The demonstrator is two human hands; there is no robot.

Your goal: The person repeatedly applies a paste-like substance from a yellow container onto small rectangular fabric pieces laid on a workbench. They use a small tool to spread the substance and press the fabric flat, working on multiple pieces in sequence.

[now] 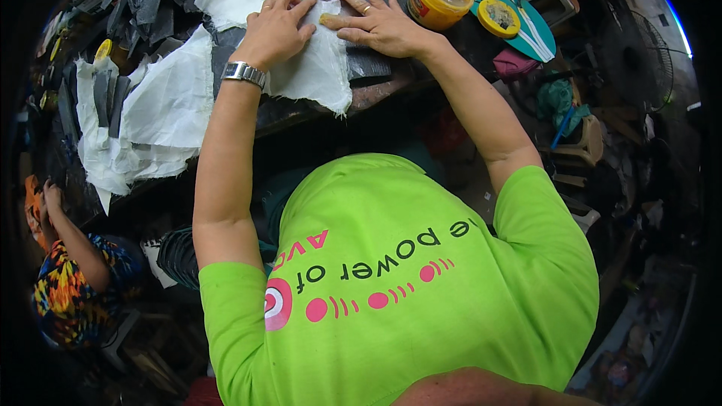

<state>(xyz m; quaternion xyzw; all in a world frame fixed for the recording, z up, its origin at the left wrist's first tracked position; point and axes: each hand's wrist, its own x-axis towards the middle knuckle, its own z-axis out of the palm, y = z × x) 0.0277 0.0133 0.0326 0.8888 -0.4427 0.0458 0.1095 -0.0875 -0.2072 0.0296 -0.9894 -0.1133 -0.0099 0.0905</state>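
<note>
White cloth (312, 75), frayed along its edges, lies on the dark desk (374, 95) beneath and between the person's two hands, its lower corner reaching the desk's front edge. The left hand (277, 28) rests on its upper left part, fingers bent and thumb held apart from them, so that this grip appears to press rather than pinch. The right hand (383, 26) is spread at the upper right edge, its grip likewise apart; one fingertip bears a yellowish coating and seems to meet the fabric. A black strip (368, 64) shows to the right of the piece, partly covered by it. Likely faults: uneven pressure from the left hand could let the thin fabric skew or pucker; a sideways drag of the coated fingertip, if tacky, could pull loose threads from the frayed border or smear the surface; the overhanging corner could catch on the clothing and shift the whole piece. The yellow jar (440, 0), uncovered beside its soiled yellow lid (499, 19), stands near the right hand, where a careless outward sweep could tip it and spill its pale contents.
</note>
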